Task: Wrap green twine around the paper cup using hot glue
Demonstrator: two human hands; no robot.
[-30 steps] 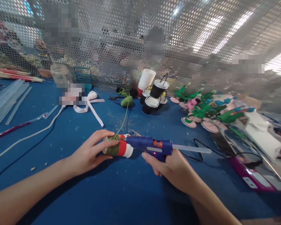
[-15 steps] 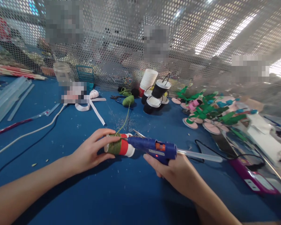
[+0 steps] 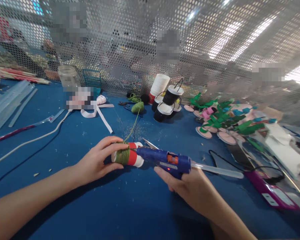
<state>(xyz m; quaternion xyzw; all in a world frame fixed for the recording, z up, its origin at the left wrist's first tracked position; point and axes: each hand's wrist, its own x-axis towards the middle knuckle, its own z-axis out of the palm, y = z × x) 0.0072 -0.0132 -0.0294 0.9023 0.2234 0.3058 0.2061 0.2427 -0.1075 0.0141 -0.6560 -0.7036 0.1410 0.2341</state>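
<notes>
On its side above the blue table (image 3: pixel 110 206) lies a red and white paper cup (image 3: pixel 134 159), partly wrapped in green yarn (image 3: pixel 123 156). My left hand (image 3: pixel 102 158) is closed around the yarn-wrapped end, thumb below and fingers on top. From the cup a strand runs back to a green yarn ball (image 3: pixel 137 107). My right hand (image 3: pixel 182 183) grips a blue hot glue gun (image 3: pixel 165 158) with a clear glue stick in its rear. The gun's nozzle points left at the cup's red band, beside the yarn edge; whether it touches I cannot tell. Scissors (image 3: pixel 150 143) lie partly hidden behind the gun.
Black-wrapped cups (image 3: pixel 163 111) and a white cup stack (image 3: pixel 160 84) stand at the back. Green paper plants (image 3: pixel 225 120) sit right, near a purple power strip (image 3: pixel 271 193). White ribbon (image 3: pixel 103 118), a white cable (image 3: pixel 40 136) and glue sticks (image 3: pixel 10 103) lie left.
The glue gun has shifted very slightly right and down, its nozzle still by the cup. My left hand keeps its hold on the cup.
</notes>
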